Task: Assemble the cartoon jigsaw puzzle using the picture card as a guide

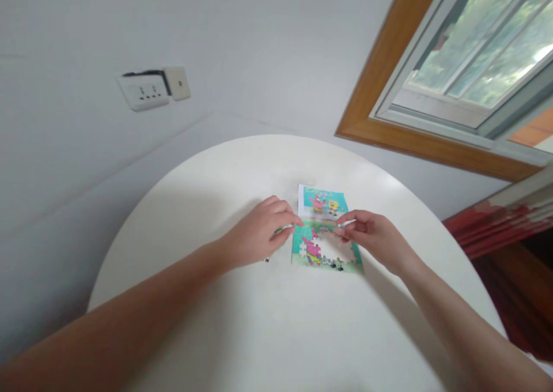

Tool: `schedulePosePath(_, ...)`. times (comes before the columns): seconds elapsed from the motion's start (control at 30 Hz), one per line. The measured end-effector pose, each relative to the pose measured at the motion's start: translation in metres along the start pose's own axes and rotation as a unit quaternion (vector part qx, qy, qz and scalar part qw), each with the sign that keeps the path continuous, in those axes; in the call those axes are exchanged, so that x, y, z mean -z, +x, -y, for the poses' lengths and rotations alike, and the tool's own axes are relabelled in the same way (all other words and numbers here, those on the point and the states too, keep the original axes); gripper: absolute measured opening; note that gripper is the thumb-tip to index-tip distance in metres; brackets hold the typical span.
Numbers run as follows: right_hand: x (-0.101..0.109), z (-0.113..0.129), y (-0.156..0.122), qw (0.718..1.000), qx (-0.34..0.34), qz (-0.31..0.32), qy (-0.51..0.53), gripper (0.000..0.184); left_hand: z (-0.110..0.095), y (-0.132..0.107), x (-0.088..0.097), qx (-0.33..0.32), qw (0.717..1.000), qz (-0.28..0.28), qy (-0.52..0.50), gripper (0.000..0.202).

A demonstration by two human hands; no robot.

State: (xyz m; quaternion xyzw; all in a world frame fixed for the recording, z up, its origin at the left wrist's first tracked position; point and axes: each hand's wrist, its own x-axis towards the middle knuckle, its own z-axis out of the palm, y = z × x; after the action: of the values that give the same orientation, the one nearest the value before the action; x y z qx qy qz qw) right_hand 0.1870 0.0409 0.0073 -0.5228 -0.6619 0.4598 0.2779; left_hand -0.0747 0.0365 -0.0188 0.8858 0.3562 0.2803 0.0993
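Note:
A partly assembled jigsaw puzzle (313, 255) lies flat on the white round table, its border and a pink starfish figure in place around a pale gap. Just behind it is a printed reference picture (324, 200) with the pink starfish and a yellow sponge figure. At the puzzle's left edge, my left hand (263, 230) is closed, with small puzzle pieces partly showing between thumb and fingers. Over the upper right of the puzzle, my right hand (374, 236) pinches a small puzzle piece (339, 226), mostly hidden by the fingertips.
A loose puzzle piece (266, 259) shows below my left hand on the round table (268, 323). A wall with a socket (149, 92) stands behind at left. A wood-framed window (367, 124) and a red curtain (514, 219) are at right.

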Motion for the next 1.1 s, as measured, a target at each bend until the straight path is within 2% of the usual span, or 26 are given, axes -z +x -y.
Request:
schedulePosePath(0.13, -0.003, -0.014, -0.016, 0.999, -0.013, -0.02, 0.047, 0.026, -0.029, 0.001, -0.013, -0.072, 0.994, 0.078, -0.015, 0.027)
schedulePosePath(0.23, -0.009, -0.02, -0.015, 0.999, -0.009, -0.03, 0.032, 0.022, -0.038, -0.001, -0.02, -0.091, 0.991, 0.094, 0.002, 0.03)
schedulePosePath(0.37, -0.015, -0.022, -0.013, 0.999, 0.014, -0.023, -0.019, 0.013, -0.038, -0.002, -0.023, -0.09, 0.99, 0.11, 0.017, 0.031)
schedulePosePath(0.5, -0.019, -0.014, -0.015, 0.988, 0.063, -0.069, -0.124, 0.009, -0.037, -0.001, -0.024, -0.093, 0.988, 0.121, 0.021, 0.033)
schedulePosePath(0.6, -0.019, -0.009, -0.015, 0.979, 0.11, -0.083, -0.15, 0.01, -0.036, 0.0, -0.026, -0.099, 0.988, 0.121, -0.005, 0.033)
schedulePosePath(0.77, -0.021, -0.014, -0.013, 0.99, 0.082, -0.026, -0.107, 0.012, -0.034, 0.001, -0.027, -0.094, 0.988, 0.123, -0.027, 0.034)
schedulePosePath(0.9, -0.027, -0.022, -0.012, 0.995, 0.071, -0.004, -0.071, 0.01, -0.034, 0.001, -0.026, -0.088, 0.987, 0.132, -0.031, 0.035)
schedulePosePath(1.0, -0.03, -0.025, -0.011, 0.995, 0.065, -0.002, -0.075, 0.008, -0.035, 0.001, -0.026, -0.085, 0.986, 0.14, -0.033, 0.034)
schedulePosePath(1.1, -0.03, -0.025, -0.011, 0.99, 0.069, -0.015, -0.122, 0.009, -0.035, 0.001, -0.026, -0.084, 0.986, 0.142, -0.035, 0.033)
